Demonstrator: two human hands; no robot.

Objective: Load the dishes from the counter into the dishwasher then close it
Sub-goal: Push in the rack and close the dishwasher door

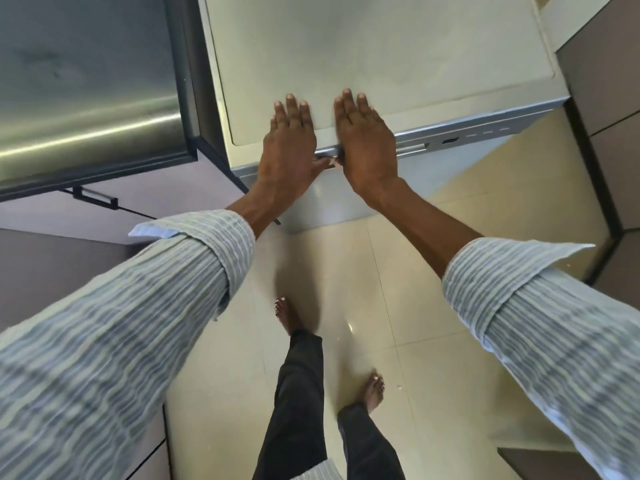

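Pressing flat with fingers spread, the left hand and right hand rest side by side on the dishwasher door, gripping nothing. Its handle edge faces the person, running left to right, above the tiled floor.

A home kitchen, by the look of it: a stainless dishwasher door sits between dark cabinet fronts, a brushed-steel surface gleams on the left, glossy cream floor tiles spread below, and bare feet stand on them.
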